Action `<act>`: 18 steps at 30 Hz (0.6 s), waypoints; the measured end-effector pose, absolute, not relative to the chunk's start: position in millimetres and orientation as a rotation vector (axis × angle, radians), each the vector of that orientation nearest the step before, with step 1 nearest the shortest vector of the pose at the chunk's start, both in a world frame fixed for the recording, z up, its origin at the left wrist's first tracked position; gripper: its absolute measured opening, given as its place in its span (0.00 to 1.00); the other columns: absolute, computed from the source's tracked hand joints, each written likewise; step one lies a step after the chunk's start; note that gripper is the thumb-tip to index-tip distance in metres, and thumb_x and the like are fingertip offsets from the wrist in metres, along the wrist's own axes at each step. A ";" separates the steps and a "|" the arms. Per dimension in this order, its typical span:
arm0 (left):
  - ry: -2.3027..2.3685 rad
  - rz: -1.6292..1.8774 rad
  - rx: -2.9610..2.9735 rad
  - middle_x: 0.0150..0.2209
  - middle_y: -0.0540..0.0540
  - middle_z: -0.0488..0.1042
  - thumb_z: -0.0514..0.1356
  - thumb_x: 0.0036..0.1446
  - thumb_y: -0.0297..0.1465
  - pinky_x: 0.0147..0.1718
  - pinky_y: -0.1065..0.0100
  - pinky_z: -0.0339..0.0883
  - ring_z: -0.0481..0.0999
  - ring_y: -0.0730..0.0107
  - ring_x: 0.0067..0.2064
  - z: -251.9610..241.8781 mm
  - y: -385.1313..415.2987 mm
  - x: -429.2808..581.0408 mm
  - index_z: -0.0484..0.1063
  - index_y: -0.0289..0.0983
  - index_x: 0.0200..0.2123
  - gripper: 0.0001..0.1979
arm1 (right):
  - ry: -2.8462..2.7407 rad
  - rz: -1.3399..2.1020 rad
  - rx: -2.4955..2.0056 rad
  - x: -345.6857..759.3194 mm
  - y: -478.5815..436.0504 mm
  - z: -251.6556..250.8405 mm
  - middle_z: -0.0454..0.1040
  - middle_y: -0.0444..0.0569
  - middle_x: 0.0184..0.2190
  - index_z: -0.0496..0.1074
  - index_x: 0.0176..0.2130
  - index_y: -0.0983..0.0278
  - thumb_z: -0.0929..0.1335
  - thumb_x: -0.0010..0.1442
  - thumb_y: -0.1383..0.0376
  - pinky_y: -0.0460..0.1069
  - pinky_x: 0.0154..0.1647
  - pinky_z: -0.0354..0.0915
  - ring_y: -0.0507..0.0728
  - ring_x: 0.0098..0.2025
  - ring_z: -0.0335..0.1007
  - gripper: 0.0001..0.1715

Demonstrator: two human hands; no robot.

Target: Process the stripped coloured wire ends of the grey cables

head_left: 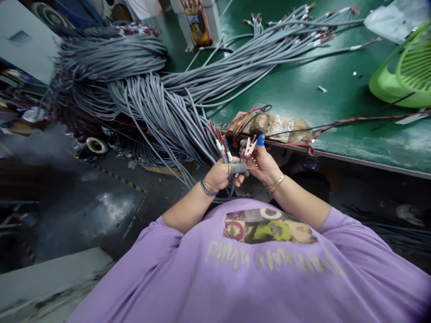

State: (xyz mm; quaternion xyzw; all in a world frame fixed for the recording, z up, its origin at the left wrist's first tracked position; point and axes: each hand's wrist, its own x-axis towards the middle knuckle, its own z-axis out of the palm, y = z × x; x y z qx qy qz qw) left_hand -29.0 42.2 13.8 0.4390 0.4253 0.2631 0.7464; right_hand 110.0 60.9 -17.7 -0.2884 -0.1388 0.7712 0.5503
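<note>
Grey sheathed cable ends (223, 153) sit in front of my chest, just short of the near edge of the dark green worktop (303, 85), and both hands are on them. Left hand (218, 176) is the grip on the sheaths: fist closed around a few of them, thumb in a grey finger cot (238, 168) pressed across the top. Long axis runs near upright in the picture, leaning a little left. The cut ends point up and away from me, and the bodies drop below the fist out of sight. Thin coloured inner wires (215, 131) fan out of the sheath tops, red, blue and green among them. Right hand (266, 165) lies just to the right, touching the left at the thumbs, its grip narrow: fingertips pinch the pink and white wire tips (248, 146), with bare copper strands (252, 167) showing beneath. A blue cap (260, 140) covers one raised fingertip. So the wire tips lie right of and slightly above the left fist; the right hand is nearer them, the left nearer the sheaths. Off to the left a large heap of grey cables (151, 103) spills from the worktop edge. A brown taped block (269, 123) sits just beyond the hands. A light green plastic fan (404, 76) stands well apart at far right.
</note>
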 end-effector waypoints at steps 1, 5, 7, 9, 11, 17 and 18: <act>0.933 0.578 0.958 0.16 0.48 0.71 0.72 0.36 0.44 0.13 0.73 0.61 0.68 0.74 0.15 13.8 42.0 -28.8 0.70 0.32 0.25 0.22 | -0.318 1.815 -0.687 109.6 60.9 -17.4 0.70 0.40 0.20 0.71 0.32 0.63 0.72 0.51 0.36 0.45 0.22 0.65 0.48 0.20 0.63 0.33; 0.945 0.560 0.952 0.16 0.47 0.71 0.72 0.39 0.42 0.13 0.74 0.62 0.68 0.74 0.14 11.4 42.1 -30.1 0.72 0.32 0.24 0.20 | -0.320 1.778 -0.721 108.4 60.6 -15.3 0.71 0.41 0.21 0.71 0.31 0.62 0.73 0.50 0.37 0.44 0.22 0.64 0.48 0.20 0.63 0.32; 0.952 0.542 0.952 0.16 0.47 0.71 0.71 0.40 0.42 0.13 0.74 0.62 0.68 0.74 0.14 9.4 42.5 -30.7 0.73 0.32 0.24 0.19 | -0.350 1.760 -0.733 108.2 60.2 -13.8 0.70 0.41 0.20 0.71 0.31 0.62 0.73 0.50 0.36 0.44 0.21 0.64 0.48 0.20 0.63 0.32; 0.959 0.530 0.956 0.16 0.47 0.71 0.71 0.41 0.41 0.13 0.74 0.61 0.68 0.74 0.14 8.2 43.0 -30.8 0.73 0.32 0.24 0.18 | -0.372 1.747 -0.742 107.9 59.9 -12.3 0.70 0.41 0.19 0.71 0.31 0.62 0.72 0.50 0.36 0.44 0.20 0.63 0.48 0.19 0.62 0.32; 0.964 0.530 0.959 0.16 0.47 0.71 0.71 0.41 0.41 0.13 0.74 0.61 0.67 0.75 0.14 8.2 43.4 -30.4 0.73 0.32 0.23 0.18 | -0.377 1.737 -0.755 107.8 59.7 -11.1 0.70 0.41 0.19 0.72 0.32 0.62 0.72 0.50 0.36 0.44 0.20 0.63 0.48 0.19 0.62 0.33; 0.981 0.572 0.958 0.16 0.47 0.70 0.71 0.39 0.41 0.13 0.74 0.60 0.67 0.75 0.14 11.7 45.0 -27.6 0.71 0.32 0.24 0.19 | -0.375 1.744 -0.767 107.5 59.8 -11.2 0.70 0.41 0.20 0.72 0.31 0.62 0.71 0.50 0.35 0.45 0.22 0.64 0.49 0.20 0.62 0.34; 0.978 0.574 0.957 0.16 0.48 0.70 0.71 0.39 0.41 0.12 0.74 0.60 0.67 0.75 0.14 11.9 45.2 -27.3 0.71 0.32 0.24 0.19 | -0.372 1.746 -0.762 107.4 59.7 -11.6 0.70 0.41 0.20 0.72 0.31 0.62 0.72 0.50 0.35 0.45 0.22 0.64 0.49 0.20 0.63 0.34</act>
